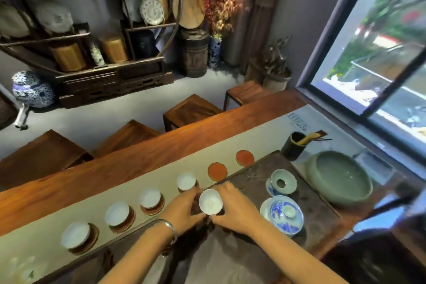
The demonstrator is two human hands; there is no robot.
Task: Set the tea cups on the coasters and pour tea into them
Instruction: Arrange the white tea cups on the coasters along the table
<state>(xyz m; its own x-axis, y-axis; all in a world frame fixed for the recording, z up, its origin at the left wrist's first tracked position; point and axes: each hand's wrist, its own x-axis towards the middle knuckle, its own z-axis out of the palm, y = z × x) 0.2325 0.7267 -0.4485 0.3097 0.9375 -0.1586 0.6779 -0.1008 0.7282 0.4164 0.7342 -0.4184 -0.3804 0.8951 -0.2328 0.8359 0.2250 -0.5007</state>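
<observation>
With four cups seated on coasters, fifth cup (210,201) gripped between left hand (184,208) and right hand (235,210) over tray edge. Two red coasters (217,171) bare. No tea poured yet, apparently.

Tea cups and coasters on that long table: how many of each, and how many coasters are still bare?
White tea cups: 5, four on coasters, one held by the left hand and right hand
Bare orange coasters: 2
Coasters under cups: 4
Total: 11
</observation>
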